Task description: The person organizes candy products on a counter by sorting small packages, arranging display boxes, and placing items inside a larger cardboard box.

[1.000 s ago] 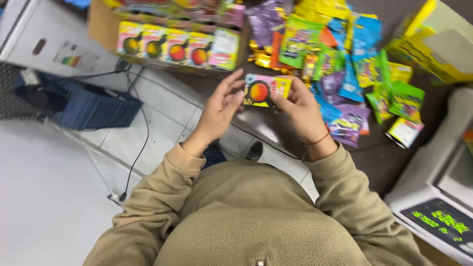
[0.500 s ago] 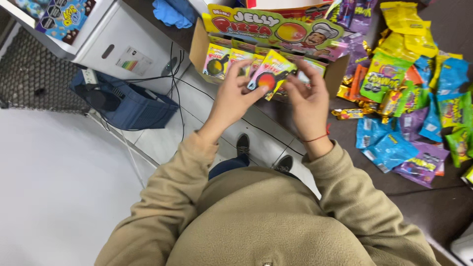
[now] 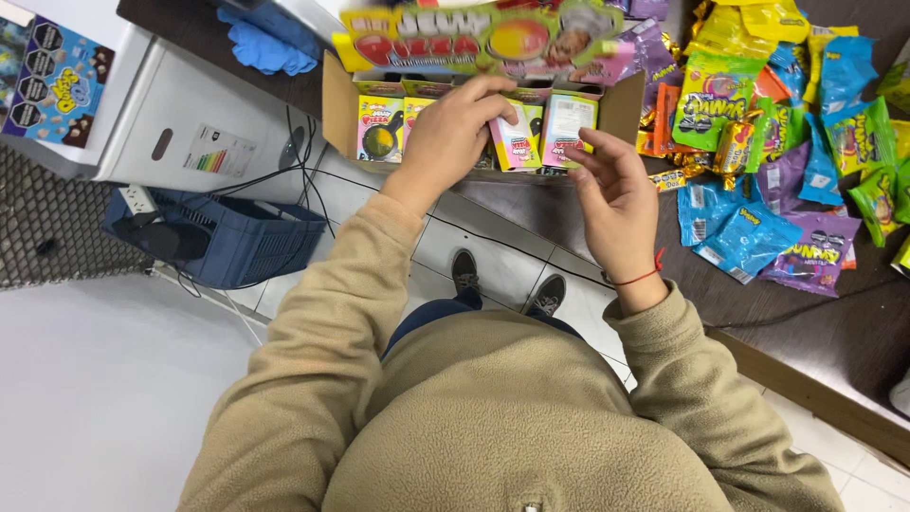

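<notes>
My left hand (image 3: 447, 136) reaches into an open cardboard display box (image 3: 338, 102) at the edge of a dark table (image 3: 834, 332). Its fingers are closed on a small pink-and-yellow candy packet (image 3: 519, 142) standing in the row inside the box. More packets of the same kind, such as the yellow one (image 3: 379, 129), stand upright beside it. My right hand (image 3: 611, 190) hovers just right of the box front, fingers spread, holding nothing. A red string circles that wrist. The box's colourful lid (image 3: 474, 36) stands up behind the packets.
A heap of blue, green, purple and yellow candy bags (image 3: 806, 171) covers the table to the right. A blue cloth (image 3: 265, 47) lies at the back left. On the floor are a blue basket (image 3: 237, 248), cables, a power strip (image 3: 142, 201) and a white cabinet (image 3: 180, 114).
Both hands held one packet in front of the box. Now my left hand has carried it into the box's row and my right hand has let go and opened.
</notes>
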